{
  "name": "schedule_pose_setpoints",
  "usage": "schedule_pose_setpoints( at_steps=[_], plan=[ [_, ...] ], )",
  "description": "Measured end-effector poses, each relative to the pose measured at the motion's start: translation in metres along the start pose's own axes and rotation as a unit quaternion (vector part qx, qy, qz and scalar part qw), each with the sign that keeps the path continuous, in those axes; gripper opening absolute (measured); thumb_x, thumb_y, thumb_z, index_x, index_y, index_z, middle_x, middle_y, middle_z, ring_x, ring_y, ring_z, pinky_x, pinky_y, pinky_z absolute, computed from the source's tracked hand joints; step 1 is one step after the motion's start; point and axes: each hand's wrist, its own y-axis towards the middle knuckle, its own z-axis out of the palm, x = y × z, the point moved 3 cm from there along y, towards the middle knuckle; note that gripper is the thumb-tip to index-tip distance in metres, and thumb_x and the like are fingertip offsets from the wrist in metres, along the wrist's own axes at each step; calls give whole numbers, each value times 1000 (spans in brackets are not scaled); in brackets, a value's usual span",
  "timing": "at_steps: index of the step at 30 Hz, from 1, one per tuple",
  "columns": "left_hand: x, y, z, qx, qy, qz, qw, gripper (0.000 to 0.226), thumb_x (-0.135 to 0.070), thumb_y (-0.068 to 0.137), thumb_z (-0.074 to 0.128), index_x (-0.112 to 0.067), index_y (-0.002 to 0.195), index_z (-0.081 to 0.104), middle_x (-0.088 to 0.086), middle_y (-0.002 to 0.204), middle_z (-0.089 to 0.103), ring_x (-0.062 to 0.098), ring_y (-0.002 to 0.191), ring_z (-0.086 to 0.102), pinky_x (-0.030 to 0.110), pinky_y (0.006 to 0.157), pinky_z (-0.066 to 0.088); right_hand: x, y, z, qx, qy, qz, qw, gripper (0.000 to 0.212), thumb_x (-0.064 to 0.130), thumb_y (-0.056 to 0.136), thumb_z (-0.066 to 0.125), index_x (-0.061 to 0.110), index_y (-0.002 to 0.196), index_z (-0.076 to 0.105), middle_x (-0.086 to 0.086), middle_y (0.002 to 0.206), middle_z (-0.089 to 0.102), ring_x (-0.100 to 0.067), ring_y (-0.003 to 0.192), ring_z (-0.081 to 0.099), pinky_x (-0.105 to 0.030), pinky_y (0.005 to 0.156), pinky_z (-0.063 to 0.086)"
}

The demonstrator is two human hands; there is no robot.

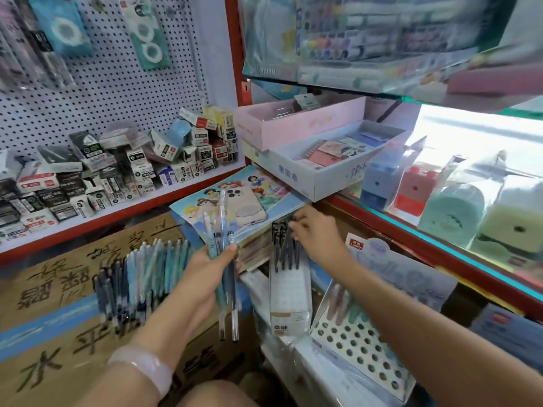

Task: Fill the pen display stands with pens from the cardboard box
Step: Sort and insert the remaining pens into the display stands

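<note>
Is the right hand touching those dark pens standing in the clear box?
Touching. The head view shows the right hand with its fingertips on the tops of the dark pens in the clear plastic box.

You see matt brown cardboard on the box (73, 289), glossy clear plastic pens (226, 259), and a perforated matt stand (361, 353).

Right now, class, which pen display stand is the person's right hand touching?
The clear upright stand of dark pens; the right hand fingers its pen tops. The white perforated stand stands untouched.
</note>
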Motion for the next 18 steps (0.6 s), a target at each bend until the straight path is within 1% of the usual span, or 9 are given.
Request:
schedule_pose_setpoints(
  at_steps=[2, 6, 12, 15, 18],
  plan=[
    [2, 1, -2, 0, 7, -1, 1000, 6, -12, 91, 54, -10, 85, 55, 5, 71, 56, 17, 63, 55, 26, 61, 48, -2, -2, 12, 1, -16, -20, 1000, 17, 19, 91, 58, 5, 99, 57, -18, 91, 67, -31, 85, 64, -48, 80, 52],
    [3, 2, -7, 10, 13, 2, 1000, 7, -13, 92, 53, -9, 86, 55, 5, 69, 55, 16, 61, 53, 26, 61, 48, -4, -2, 23, -2, -68, -33, 997, 20, 23, 93, 54, 6, 104, 55, -17, 98, 66, -31, 89, 62, -46, 80, 53],
    [6, 2, -12, 11, 15, -1, 1000, 9, -14, 92, 53, -9, 85, 55, 7, 68, 54, 18, 61, 52, 28, 63, 48, -1, -2, 26, 1, -110, -55, 992, 23, 25, 94, 54, 5, 105, 56, -16, 98, 66, -30, 92, 62, -47, 82, 51],
    [6, 1, -14, 13, 11, 1, 1000, 9, -13, 92, 53, -9, 84, 54, 7, 68, 54, 18, 61, 52, 28, 62, 47, -4, -7, 30, 3, -139, -66, 988, 22, 26, 94, 53, 7, 105, 57, -13, 98, 66, -28, 90, 61, -44, 80, 51],
    [6, 0, -15, 15, 11, 2, 1000, 8, -13, 92, 53, -10, 84, 55, 7, 69, 54, 18, 62, 52, 30, 65, 47, -9, -9, 38, 16, -149, -62, 987, 21, 26, 94, 52, 7, 101, 58, -12, 92, 66, -27, 86, 61, -41, 77, 51]
  ],
)
